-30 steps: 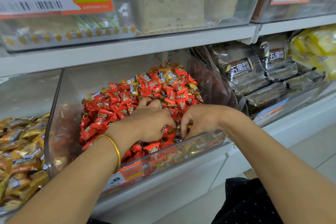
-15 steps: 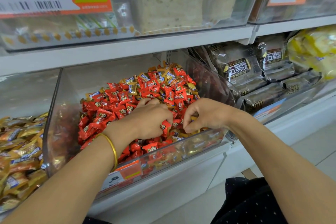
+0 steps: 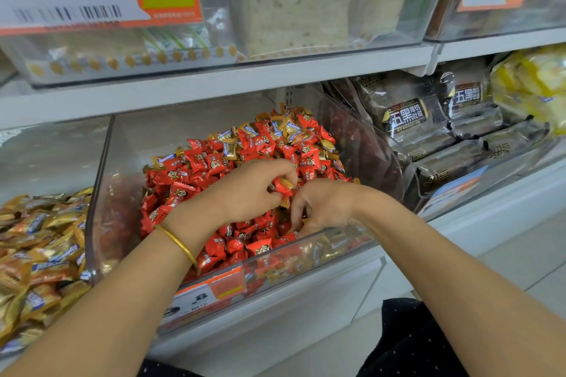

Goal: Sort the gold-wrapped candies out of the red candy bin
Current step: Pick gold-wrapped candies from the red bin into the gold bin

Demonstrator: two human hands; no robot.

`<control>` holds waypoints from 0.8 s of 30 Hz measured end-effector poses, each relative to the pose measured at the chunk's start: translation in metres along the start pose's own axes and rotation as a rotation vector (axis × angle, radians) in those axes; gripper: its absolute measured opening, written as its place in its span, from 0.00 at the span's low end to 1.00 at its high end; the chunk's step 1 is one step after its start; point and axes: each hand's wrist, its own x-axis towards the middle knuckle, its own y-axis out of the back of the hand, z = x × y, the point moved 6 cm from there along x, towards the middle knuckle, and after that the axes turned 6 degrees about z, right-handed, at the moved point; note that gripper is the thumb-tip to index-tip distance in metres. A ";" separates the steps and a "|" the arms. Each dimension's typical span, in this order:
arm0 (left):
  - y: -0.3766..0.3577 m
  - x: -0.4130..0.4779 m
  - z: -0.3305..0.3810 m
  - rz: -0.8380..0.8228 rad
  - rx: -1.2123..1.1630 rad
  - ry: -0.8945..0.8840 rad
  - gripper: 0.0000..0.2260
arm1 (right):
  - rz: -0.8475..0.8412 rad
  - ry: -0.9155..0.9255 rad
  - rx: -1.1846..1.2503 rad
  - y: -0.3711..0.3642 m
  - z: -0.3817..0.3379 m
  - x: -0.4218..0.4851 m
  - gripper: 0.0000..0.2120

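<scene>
two bare hands work inside a clear plastic bin (image 3: 99, 202) that stands under a white shelf board (image 3: 214, 86); both are at the near part of the bin. the bin is full of small red-wrapped candies (image 3: 211, 162). gold-wrapped candies (image 3: 289, 128) lie mixed among them, most at the far top of the heap and some low behind the near front wall. the left hand (image 3: 251, 190) rests on the heap with its fingers curled round a small bunch of candies (image 3: 283, 188); red wrapper and gold foil both show at the fingertips. a thin gold bangle (image 3: 179, 243) sits on the left wrist. the right hand (image 3: 326, 208) is just to the right of the left one, very near to it. its fingers are bent down, narrow, into the candies close to the front wall. i cannot tell if they pinch something, because the tips are hidden. an orange and white price label (image 3: 211, 291) is on the front wall of the bin. the next bin on the left holds a heap of gold candies (image 3: 36, 242). on the right are dark brown bread packets (image 3: 407, 119) and, further right, yellow packets (image 3: 533, 82).
</scene>
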 end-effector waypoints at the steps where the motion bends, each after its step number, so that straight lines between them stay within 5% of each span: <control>1: 0.002 0.000 0.000 0.022 -0.042 0.016 0.11 | 0.018 0.009 0.012 0.001 0.000 -0.001 0.12; 6: 0.008 -0.004 -0.003 0.103 -0.176 0.102 0.06 | 0.090 -0.029 0.199 0.010 0.009 -0.006 0.06; 14: 0.022 -0.006 -0.001 0.206 -0.402 0.147 0.10 | 0.335 -0.123 0.838 0.035 0.030 -0.024 0.05; 18: 0.026 -0.008 0.002 0.257 -0.512 0.161 0.08 | 0.277 -0.151 1.302 0.031 0.025 -0.025 0.04; 24: 0.018 -0.007 0.007 0.260 -0.628 0.198 0.13 | 0.304 -0.201 1.577 0.029 0.019 -0.021 0.06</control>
